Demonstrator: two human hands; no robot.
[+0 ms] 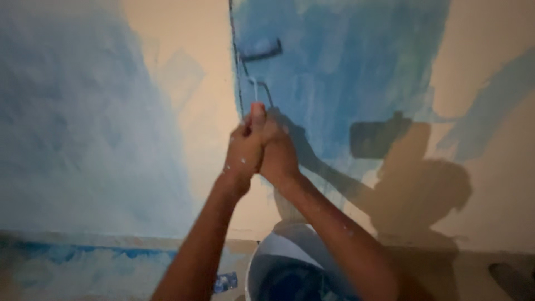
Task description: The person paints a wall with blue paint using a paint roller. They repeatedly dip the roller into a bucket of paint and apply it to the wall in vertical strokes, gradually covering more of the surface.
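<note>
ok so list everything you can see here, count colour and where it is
small paint roller with a bent metal frame: one, blue-coated sleeve, against the wall at top centre, its handle inside both hands
round white plastic bucket: one, white with dark blue inside, on the floor at bottom centre, below the arms
beige wall with blue paint patches: one, blue at left and at upper centre, bare beige between and at right
shadow of roller and arms: one, dark, on the wall at right
small blue scrap: one, on the floor left of the bucket
left hand: one, paint-speckled, closed round the roller handle
right hand: one, closed round the same handle, touching the left
</note>
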